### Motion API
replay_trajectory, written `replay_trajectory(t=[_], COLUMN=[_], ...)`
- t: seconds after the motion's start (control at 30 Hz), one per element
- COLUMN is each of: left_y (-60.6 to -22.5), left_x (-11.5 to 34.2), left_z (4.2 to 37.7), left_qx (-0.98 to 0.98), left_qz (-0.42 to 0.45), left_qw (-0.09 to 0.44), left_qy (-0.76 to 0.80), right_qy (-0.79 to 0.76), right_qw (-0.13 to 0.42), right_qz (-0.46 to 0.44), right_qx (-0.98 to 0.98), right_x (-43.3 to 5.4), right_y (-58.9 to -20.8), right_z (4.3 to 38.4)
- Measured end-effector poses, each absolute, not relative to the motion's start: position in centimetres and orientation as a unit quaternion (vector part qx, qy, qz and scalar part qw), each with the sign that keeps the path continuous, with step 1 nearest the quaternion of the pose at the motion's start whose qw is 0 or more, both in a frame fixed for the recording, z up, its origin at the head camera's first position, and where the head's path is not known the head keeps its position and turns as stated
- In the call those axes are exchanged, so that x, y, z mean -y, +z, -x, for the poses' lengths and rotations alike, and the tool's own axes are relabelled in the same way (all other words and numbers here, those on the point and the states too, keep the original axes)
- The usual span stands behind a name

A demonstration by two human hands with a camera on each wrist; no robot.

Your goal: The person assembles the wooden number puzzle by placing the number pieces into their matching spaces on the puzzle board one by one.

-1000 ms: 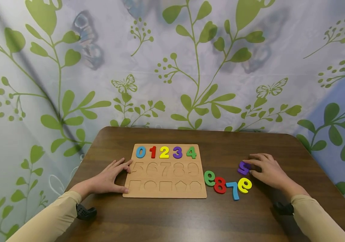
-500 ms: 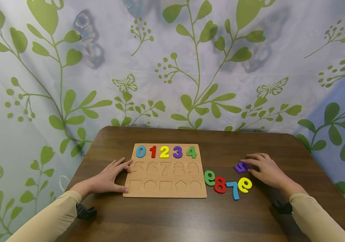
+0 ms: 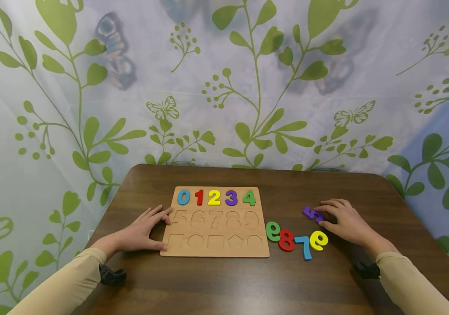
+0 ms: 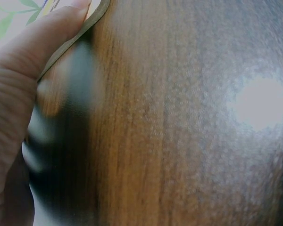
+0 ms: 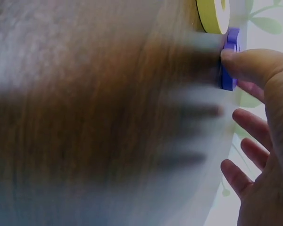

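A wooden number board [image 3: 216, 234] lies on the table with coloured 0 to 4 in its top row; its middle and bottom rows show bare recesses. My left hand [image 3: 142, 229] rests at the board's left edge, thumb and fingers spread and touching it. In the left wrist view, the thumb [image 4: 47, 35] lies on the board's corner. My right hand [image 3: 346, 221] pinches a purple number 5 [image 3: 313, 214] between thumb and index finger at the table surface. The right wrist view shows the thumb against the purple 5 [image 5: 229, 70], other fingers spread apart from it.
Between the board and my right hand lie a green number piece [image 3: 273, 232], a red 8 [image 3: 286, 240], a blue 7 [image 3: 304, 247] and a yellow number piece [image 3: 318, 241]. The brown table [image 3: 224, 284] backs onto a leaf-patterned curtain [image 3: 193, 127].
The purple 5 has turned in my right fingers and shifted slightly left. My right hand has moved only a little; the left hand and board have stayed put.
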State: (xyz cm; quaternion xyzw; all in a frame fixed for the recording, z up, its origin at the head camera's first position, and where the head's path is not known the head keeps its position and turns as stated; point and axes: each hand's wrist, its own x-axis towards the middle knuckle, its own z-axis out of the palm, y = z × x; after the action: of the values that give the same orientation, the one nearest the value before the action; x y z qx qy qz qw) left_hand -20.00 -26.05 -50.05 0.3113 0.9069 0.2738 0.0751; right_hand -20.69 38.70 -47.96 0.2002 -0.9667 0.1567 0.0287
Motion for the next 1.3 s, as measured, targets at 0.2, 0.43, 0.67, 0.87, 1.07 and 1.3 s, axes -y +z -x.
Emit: replay_trajectory(t=[0.2,0.43,0.67,0.87,1.07,1.3], left_y=[-50.0,-50.2,-50.3,-50.1,-49.9,-49.9], left_x=[26.1,26.1,26.1,26.1,25.9,25.9], left_z=[20.0,20.0,19.9,19.8,19.8,19.8], left_qx=[-0.907,-0.908,-0.908,-0.909,-0.911,-0.911], left_qz=[-0.31,-0.31,-0.31,-0.309,-0.303,-0.303], left_qw=[0.075,0.073,0.068,0.072,0.076,0.077], left_qy=[0.273,0.273,0.272,0.271,0.269,0.269], right_qy=[0.175,0.195,0.254,0.257,0.24,0.234], right_qw=[0.026,0.026,-0.029,-0.045,-0.034,-0.036], right_qz=[-0.178,-0.14,-0.117,-0.136,-0.127,-0.118], right_qx=[0.968,0.97,0.96,0.956,0.962,0.964], right_x=[-38.5,-37.7,-37.4,-37.8,-37.6,-37.9], right_y=[-48.1,-48.3,-48.0,-48.0,-48.3,-48.5], right_z=[21.0,21.3,21.7,22.0,22.3,22.5])
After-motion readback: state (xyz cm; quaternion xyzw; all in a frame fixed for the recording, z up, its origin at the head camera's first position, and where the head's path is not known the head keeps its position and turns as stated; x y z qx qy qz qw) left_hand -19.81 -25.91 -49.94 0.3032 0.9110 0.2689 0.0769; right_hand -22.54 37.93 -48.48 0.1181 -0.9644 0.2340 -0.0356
